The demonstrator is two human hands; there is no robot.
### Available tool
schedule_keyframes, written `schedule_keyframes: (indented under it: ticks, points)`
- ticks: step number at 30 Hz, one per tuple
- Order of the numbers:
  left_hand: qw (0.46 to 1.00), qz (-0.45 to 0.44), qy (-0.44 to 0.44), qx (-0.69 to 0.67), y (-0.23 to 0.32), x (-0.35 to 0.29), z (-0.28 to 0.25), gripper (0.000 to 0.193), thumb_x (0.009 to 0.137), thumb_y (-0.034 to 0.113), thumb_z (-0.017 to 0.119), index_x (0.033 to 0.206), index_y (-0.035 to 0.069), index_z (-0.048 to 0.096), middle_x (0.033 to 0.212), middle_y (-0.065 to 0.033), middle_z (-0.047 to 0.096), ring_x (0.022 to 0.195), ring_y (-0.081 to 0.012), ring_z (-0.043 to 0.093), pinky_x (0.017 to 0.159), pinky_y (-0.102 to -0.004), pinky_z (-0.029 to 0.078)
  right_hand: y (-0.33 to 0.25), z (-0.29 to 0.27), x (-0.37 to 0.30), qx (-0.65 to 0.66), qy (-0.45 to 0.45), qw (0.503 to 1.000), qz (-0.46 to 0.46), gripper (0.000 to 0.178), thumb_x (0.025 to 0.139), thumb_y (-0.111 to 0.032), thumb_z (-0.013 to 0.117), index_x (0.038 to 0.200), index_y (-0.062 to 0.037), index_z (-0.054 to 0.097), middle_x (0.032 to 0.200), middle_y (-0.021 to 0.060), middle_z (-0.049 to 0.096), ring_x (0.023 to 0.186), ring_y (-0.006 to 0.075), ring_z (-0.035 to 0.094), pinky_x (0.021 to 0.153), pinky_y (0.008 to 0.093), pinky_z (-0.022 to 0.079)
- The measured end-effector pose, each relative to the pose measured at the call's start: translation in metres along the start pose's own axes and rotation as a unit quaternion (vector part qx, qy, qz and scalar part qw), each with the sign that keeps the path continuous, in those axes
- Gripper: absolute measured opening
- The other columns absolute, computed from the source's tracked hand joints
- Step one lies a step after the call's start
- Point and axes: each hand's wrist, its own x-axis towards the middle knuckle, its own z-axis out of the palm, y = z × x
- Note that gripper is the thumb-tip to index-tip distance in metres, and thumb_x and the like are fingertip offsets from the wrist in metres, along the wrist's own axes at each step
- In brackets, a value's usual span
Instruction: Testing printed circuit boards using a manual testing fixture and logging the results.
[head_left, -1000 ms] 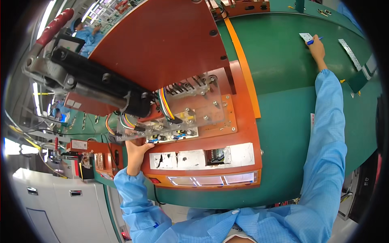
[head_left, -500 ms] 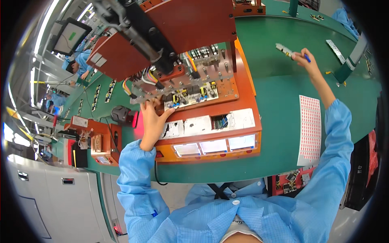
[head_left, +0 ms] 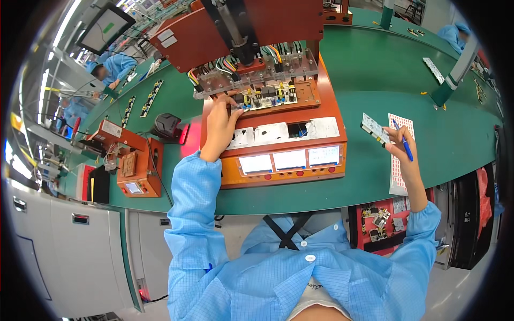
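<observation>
My left hand (head_left: 218, 124) is at the left end of a circuit board (head_left: 270, 97) that lies in the red test fixture (head_left: 309, 99). Its thumb is along the board's front edge and the other fingers reach behind, gripping that end. Above the board hangs the fixture's clear plate (head_left: 251, 79) with pins and coloured wires. Out to the right, my right hand (head_left: 405, 153) is closed around a second circuit board (head_left: 374, 128), held by one end and tilted over the bench. A blue pen (head_left: 406, 143) is tucked between the same hand's fingers.
Lit displays (head_left: 289, 160) line the fixture's front. A sheet of red-marked labels (head_left: 397, 179) lies beneath my right hand. To the left are a black scanner (head_left: 167, 125) and a smaller orange device (head_left: 140, 167). A red-lined drawer of boards (head_left: 383, 222) sits below the bench edge.
My right hand has come nearer, bringing the board and pen from over the far bench to above the label sheet. My left hand stays at the fixture's board; the view has shifted.
</observation>
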Motion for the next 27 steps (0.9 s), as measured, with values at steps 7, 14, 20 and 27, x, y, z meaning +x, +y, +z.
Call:
schedule_keyframes:
  ticks: [7, 14, 20, 27]
  points:
    - [0.998, 0.003, 0.056, 0.017, 0.014, -0.008, 0.011, 0.021, 0.082, 0.006, 0.063, 0.091, 0.002, 0.044, 0.105, -0.0177, 0.055, 0.082, -0.0389, 0.055, 0.067, -0.0432, 0.043, 0.002, 0.008, -0.016, 0.024, -0.004, 1.000, 0.001, 0.033, 0.075, -0.004, 0.066, 0.085, -0.0125, 0.036, 0.121, 0.0201, 0.054, 0.113, 0.0244, 0.052, 0.096, 0.0344, 0.038]
    - [0.998, -0.018, 0.047, 0.036, 0.021, 0.001, 0.030, 0.019, 0.084, 0.008, 0.061, 0.091, 0.000, 0.045, 0.101, -0.0199, 0.054, 0.083, -0.0394, 0.055, 0.068, -0.0441, 0.041, -0.002, 0.016, -0.027, 0.045, -0.031, 0.998, -0.021, 0.035, 0.074, -0.005, 0.068, 0.085, -0.0125, 0.036, 0.120, 0.0204, 0.055, 0.109, 0.0229, 0.052, 0.096, 0.0360, 0.037]
    - [0.995, 0.076, 0.053, 0.024, 0.018, 0.010, 0.036, 0.021, 0.083, 0.008, 0.062, 0.090, -0.002, 0.046, 0.100, -0.0201, 0.053, 0.086, -0.0397, 0.053, 0.072, -0.0447, 0.041, 0.000, 0.014, -0.040, 0.073, -0.031, 0.997, -0.011, 0.037, 0.073, -0.007, 0.070, 0.086, -0.0130, 0.036, 0.121, 0.0216, 0.053, 0.108, 0.0233, 0.052, 0.097, 0.0366, 0.038]
    - [1.000, -0.016, -0.008, 0.015, 0.020, 0.020, 0.034, 0.021, 0.081, 0.008, 0.063, 0.090, -0.003, 0.046, 0.101, -0.0218, 0.055, 0.090, -0.0403, 0.053, 0.077, -0.0431, 0.042, 0.004, 0.018, -0.041, 0.095, -0.023, 0.995, 0.003, 0.038, 0.072, -0.008, 0.071, 0.086, -0.0136, 0.037, 0.121, 0.0223, 0.053, 0.111, 0.0237, 0.051, 0.097, 0.0368, 0.038]
